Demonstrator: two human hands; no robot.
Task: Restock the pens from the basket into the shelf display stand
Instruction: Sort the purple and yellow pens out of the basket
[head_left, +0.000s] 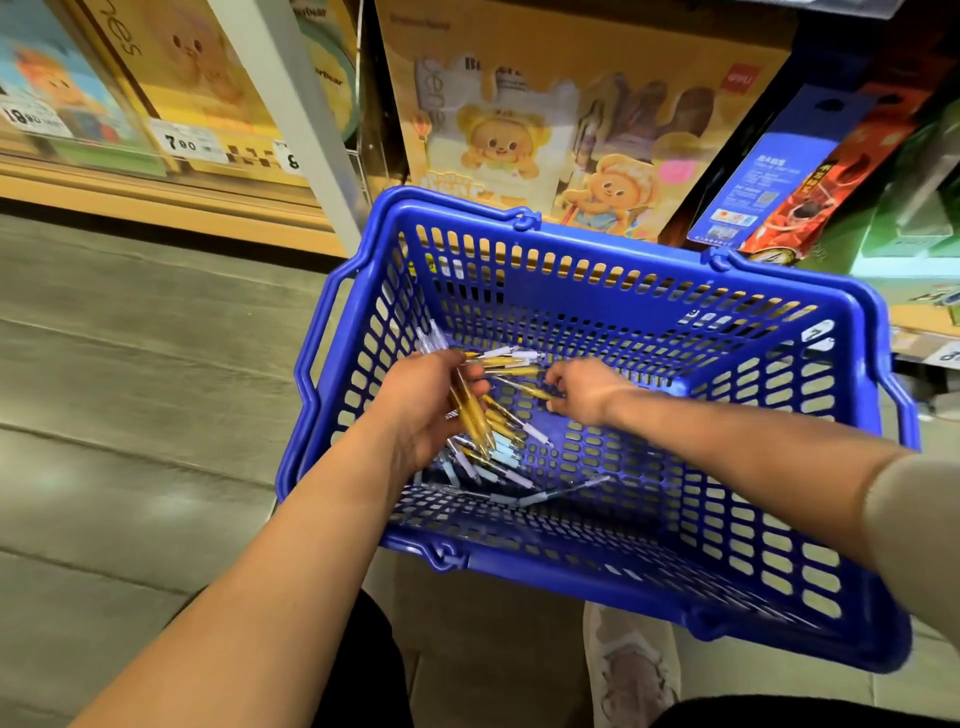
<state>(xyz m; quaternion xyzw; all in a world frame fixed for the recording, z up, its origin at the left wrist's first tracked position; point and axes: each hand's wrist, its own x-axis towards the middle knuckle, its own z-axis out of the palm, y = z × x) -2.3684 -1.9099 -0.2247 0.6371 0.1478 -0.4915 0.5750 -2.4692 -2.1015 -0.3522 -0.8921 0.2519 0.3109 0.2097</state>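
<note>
blue basket (597, 569) sits on the grey floor (130, 389), right of centre, against the foot of the shelf (156, 192). both hands are inside it.

left hand (415, 400): fingers wrapped round a bundle of yellow pens (470, 410), bundle running near-to-far across the palm, tips sticking out both ends. it sits at the left side of the basket, above the floor mesh.

right hand (587, 389): fingers curled down, fingertips pinching the right end of a single yellow pen (524, 389) that lies on the basket floor towards the far side. motion blur, so the exact finger contact is unclear.

loose pens (498, 457) lie in a heap on the basket floor, left of centre, just near of the left hand; mix of yellow and pale blue/white barrels, crossing each other. two more yellow ones lie far of the left hand.

far of the basket: bear-print display box (519, 130) on the shelf, blue package (769, 171) to its right, price tags (182, 140) on the shelf edge far left. a light shoe (628, 670) at the near edge, just near of the basket.
</note>
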